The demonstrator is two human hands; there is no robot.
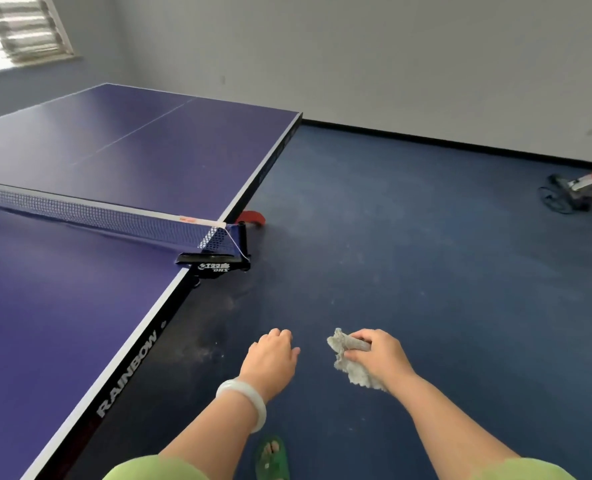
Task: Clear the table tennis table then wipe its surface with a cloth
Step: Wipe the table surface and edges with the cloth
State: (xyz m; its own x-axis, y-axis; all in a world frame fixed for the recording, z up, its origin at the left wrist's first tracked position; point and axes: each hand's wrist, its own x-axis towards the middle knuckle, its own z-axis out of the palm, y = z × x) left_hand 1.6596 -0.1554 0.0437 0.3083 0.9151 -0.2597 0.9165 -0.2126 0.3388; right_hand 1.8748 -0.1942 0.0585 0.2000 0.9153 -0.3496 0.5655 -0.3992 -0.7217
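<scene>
Head view: the right grip (pixel 379 355) is curled round a crumpled grey cloth (pixel 348 363), held over the floor just off the surface's (pixel 80 289) long side edge, short of the net (pixel 97 213). The left grip (pixel 270 356) hangs loosely curled and holds nothing. Clearing seems done and wiping is about to start. Next, the cloth needs carrying over that edge and pressing flat.

Table tennis table (pixel 80 306): violet-blue top, white border lines and a thin white centre line; black side panel with white lettering. Across the table, net (pixel 97 211): dark mesh, white top band; black clamp (pixel 215 265) with white logo. Right of the table: dark blue floor (pixel 426 271) with pale scuffs, red paddle (pixel 254 218), mottled grey cloth (pixel 351 363), white bracelet (pixel 259 412), green sandal (pixel 274 460).
</scene>
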